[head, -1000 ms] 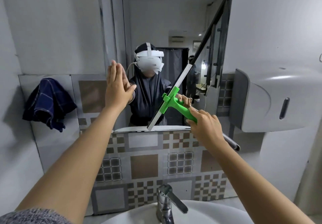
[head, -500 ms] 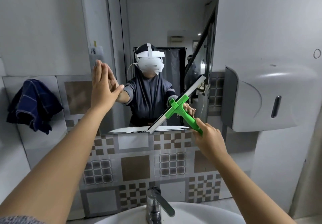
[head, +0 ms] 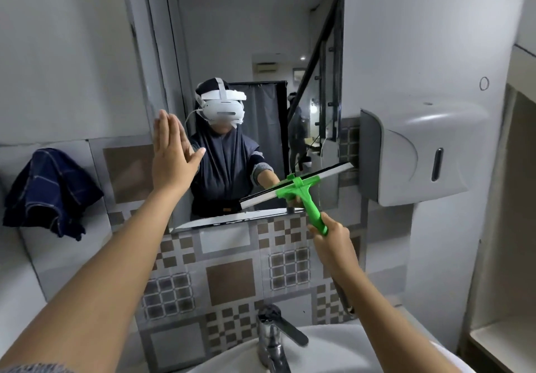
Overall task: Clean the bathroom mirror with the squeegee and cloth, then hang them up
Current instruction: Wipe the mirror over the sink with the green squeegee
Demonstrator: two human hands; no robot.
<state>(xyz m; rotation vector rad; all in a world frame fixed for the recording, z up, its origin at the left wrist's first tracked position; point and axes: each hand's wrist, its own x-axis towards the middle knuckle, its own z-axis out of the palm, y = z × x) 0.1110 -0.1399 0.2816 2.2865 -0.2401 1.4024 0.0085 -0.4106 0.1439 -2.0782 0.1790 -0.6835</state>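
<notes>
The tall mirror [head: 249,39] hangs on the wall above patterned tiles. My right hand [head: 333,235] grips the green handle of the squeegee [head: 301,191]. Its blade lies almost level against the glass near the mirror's lower right corner. My left hand [head: 171,155] is flat, fingers up, pressed on the mirror's left edge and holding nothing. A dark blue checked cloth [head: 49,190] hangs on the wall at the left, apart from both hands.
A grey paper towel dispenser [head: 420,152] juts from the wall right beside the squeegee blade's end. Below are a chrome tap [head: 275,340] and the white basin [head: 333,352]. A recessed shelf [head: 504,340] sits at the far right.
The squeegee has slid down the glass and turned from steeply slanted to nearly level, ending near the mirror's bottom edge. My left hand stays flat on the mirror's left side.
</notes>
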